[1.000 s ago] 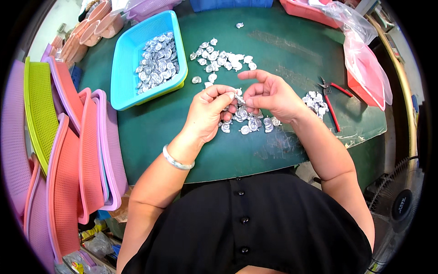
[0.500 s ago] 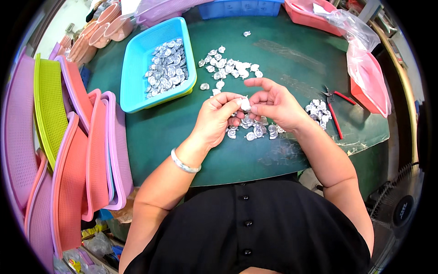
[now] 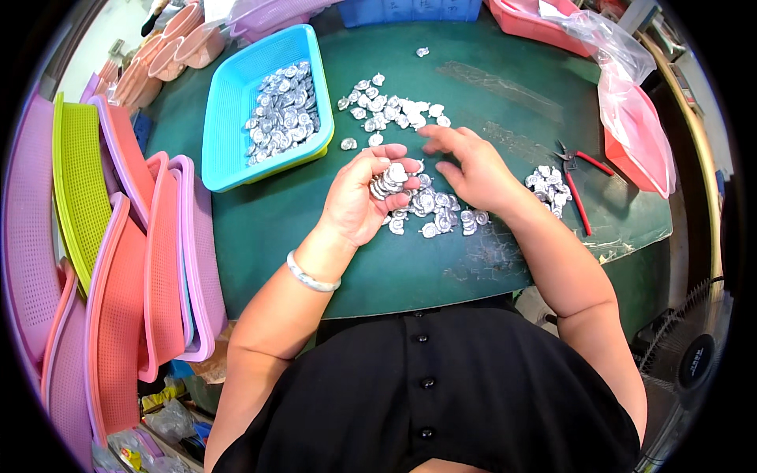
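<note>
My left hand (image 3: 348,201), palm turned up and fingers curled, holds a small stack of silvery metal pieces (image 3: 388,182) with rounded, swirl-like shapes. Just to its right, my right hand (image 3: 479,175) hovers with thumb and fingers apart and nothing visible between them. Below and between both hands lies a loose heap of the same metal pieces (image 3: 430,209). Farther back, another scatter of metal pieces (image 3: 386,110) is spread over the green tabletop (image 3: 378,288). A light-blue basket (image 3: 223,110) at the back left contains many more of them.
Red-handled nippers (image 3: 577,201) lie at the right beside a small pile of metal pieces (image 3: 550,191). A pink bin (image 3: 635,150) with clear plastic stands at the right edge. Stacked coloured baskets (image 3: 122,307) crowd the left side. A black fan (image 3: 694,363) stands at lower right.
The right hand has moved away from the left, its fingers spreading. My left hand has shifted slightly left and turned palm up, showing the stack of metal pieces in it.
</note>
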Demonstrator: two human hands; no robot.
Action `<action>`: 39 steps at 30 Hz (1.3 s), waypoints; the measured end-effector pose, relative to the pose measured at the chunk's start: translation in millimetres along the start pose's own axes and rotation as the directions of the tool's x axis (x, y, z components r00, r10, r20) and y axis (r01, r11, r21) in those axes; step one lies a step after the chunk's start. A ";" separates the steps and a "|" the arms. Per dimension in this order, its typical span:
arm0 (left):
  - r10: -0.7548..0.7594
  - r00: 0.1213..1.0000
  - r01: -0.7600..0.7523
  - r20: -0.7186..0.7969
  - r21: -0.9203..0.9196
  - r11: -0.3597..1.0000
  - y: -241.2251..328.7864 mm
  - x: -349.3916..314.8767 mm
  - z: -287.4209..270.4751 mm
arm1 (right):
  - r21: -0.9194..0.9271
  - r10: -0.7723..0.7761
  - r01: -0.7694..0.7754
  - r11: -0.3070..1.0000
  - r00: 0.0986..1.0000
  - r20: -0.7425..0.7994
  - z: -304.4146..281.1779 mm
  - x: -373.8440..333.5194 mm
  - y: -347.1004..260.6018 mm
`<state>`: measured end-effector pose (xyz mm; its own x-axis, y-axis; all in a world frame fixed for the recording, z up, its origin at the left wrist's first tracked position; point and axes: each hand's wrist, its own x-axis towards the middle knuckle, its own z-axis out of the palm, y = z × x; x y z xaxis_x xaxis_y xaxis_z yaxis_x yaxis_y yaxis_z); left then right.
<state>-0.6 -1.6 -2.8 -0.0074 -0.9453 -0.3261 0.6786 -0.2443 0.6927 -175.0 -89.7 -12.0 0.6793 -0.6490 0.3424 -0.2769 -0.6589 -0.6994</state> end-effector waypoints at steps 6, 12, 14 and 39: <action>0.046 0.998 -0.044 -0.042 0.056 0.997 -0.8 2.1 -5.1 | -0.127 -0.066 0.072 0.989 0.997 0.045 7.5 7.8 -0.9; 0.060 0.996 -0.051 -0.067 0.142 0.989 -2.9 2.0 -2.9 | -0.117 -0.071 0.069 0.991 0.997 -0.012 11.2 5.9 5.1; 0.054 0.995 -0.039 -0.078 0.186 0.982 -2.1 0.5 -0.2 | -0.105 -0.072 0.065 0.992 0.996 -0.055 5.5 5.8 -1.0; -0.029 0.999 0.019 0.038 0.228 0.974 -3.1 -5.6 6.4 | 0.655 0.144 -0.130 0.745 0.989 0.033 -2.8 -2.4 -17.7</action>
<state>-7.4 3.1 1.0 -0.0544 -0.9454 -0.3214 0.4931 -0.3053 0.8146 -173.7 -77.6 1.3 0.6541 -0.7246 0.2172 0.1502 -0.1570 -0.9761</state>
